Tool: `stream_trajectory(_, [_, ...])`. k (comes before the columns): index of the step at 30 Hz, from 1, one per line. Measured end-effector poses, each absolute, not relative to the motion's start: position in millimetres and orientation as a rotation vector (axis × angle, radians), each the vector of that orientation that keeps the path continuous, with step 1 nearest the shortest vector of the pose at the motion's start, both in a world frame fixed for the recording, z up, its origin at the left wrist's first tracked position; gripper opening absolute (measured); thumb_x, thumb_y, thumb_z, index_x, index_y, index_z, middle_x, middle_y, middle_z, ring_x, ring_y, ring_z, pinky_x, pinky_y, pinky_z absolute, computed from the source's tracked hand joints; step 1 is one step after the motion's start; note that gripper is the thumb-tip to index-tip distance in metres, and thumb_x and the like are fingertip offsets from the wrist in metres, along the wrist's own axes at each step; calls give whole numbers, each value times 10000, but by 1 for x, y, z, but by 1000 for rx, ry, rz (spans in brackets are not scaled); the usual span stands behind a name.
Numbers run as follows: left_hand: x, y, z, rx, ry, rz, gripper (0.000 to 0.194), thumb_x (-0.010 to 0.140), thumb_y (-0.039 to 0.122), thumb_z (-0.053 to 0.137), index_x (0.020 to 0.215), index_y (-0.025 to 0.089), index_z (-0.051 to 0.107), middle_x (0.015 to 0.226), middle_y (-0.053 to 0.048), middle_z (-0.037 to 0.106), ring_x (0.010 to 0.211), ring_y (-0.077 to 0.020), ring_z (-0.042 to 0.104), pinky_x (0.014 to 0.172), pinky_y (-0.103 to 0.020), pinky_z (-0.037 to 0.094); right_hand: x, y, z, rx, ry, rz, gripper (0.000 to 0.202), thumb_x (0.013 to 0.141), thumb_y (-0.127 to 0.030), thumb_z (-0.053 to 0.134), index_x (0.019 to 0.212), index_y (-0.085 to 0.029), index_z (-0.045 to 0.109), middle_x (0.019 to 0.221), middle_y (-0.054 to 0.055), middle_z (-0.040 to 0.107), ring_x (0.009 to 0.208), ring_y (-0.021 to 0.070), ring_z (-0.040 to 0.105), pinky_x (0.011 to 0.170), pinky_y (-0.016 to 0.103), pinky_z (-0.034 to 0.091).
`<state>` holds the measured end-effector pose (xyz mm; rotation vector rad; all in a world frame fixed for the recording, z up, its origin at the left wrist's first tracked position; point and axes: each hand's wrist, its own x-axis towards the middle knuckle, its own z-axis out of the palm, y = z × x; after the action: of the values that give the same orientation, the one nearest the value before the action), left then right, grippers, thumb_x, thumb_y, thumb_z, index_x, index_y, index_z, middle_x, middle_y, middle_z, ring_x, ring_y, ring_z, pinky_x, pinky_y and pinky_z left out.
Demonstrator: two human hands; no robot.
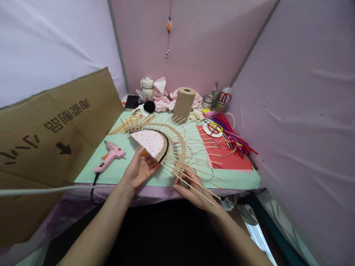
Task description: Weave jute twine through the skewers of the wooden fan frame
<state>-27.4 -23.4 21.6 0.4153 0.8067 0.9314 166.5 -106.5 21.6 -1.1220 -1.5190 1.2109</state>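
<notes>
A half-round woven fan [181, 155] is held tilted above the table, its thin wooden sticks spreading outward like rays. At its centre is a half circle of pink dotted fabric [149, 141] edged with a black cord, and a band of tan twine runs through the sticks. My left hand [142, 169] grips the fan by the straight edge, fingers partly beneath it. Low on the right, my right hand [194, 190] has its fingers curled round the sticks by the woven band's end. Some sticks cross in front of that hand, so its fingertips are partly hidden.
A pink glue gun [109, 157] lies left, beside a large cardboard sheet [83, 125]. Behind stand a twine cone [184, 105] and a white bottle [146, 88]. Red sheets [230, 159], scissors [215, 128] and coloured pipe cleaners [235, 136] lie right. Loose sticks [133, 123] lie behind the fan.
</notes>
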Motion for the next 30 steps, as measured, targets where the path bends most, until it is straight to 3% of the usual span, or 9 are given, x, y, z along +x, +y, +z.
stream_trajectory(3, [-16,-10,27,393,808,999,173,893,259,520,983,142,611,805,-55,713,688,-133,684,663,-245,583,170,-107,22,-1151,-1519,1196,289,788,-166,623,1058,-240,552,818,8,582,774,177,571,773,323,476])
stream_trajectory(6, [-9,-9,28,411,819,1046,134,872,151,532,973,139,620,797,-37,722,649,-116,683,626,-209,581,175,-108,20,-1183,-1497,1106,139,774,-208,650,898,-221,587,833,18,590,845,188,568,842,343,456])
stream_trajectory(11, [1,-14,26,408,782,1072,125,879,148,523,954,155,623,799,-17,723,630,-106,679,590,-201,579,177,-117,11,-1118,-1293,1116,200,757,-313,700,875,-214,571,821,13,580,803,166,557,764,305,466])
stream_trajectory(15, [7,-18,26,413,780,1063,139,883,144,511,966,164,620,801,-16,718,629,-102,676,596,-205,580,171,-128,-5,-1026,-1026,1116,228,859,-392,594,992,-222,522,720,-20,563,665,135,533,679,283,449])
stream_trajectory(19, [7,-27,27,433,810,1066,135,872,150,529,975,162,615,799,-19,714,620,-106,676,583,-213,585,165,-141,-11,-1018,-931,1079,153,923,-357,514,888,-211,543,639,-28,536,627,132,510,679,287,434])
stream_trajectory(23, [2,-40,31,448,818,1062,164,856,145,550,1008,157,609,854,-33,725,667,-126,695,593,-225,596,161,-154,-6,-1022,-986,1126,237,931,-334,508,749,-192,558,637,-8,541,617,127,510,643,276,422])
stream_trajectory(30, [6,-46,42,525,743,1043,185,847,178,572,1025,154,615,896,-44,737,719,-139,704,657,-248,601,164,-162,1,-975,-998,1079,214,932,-320,513,769,-199,582,620,-7,556,627,134,524,677,296,426])
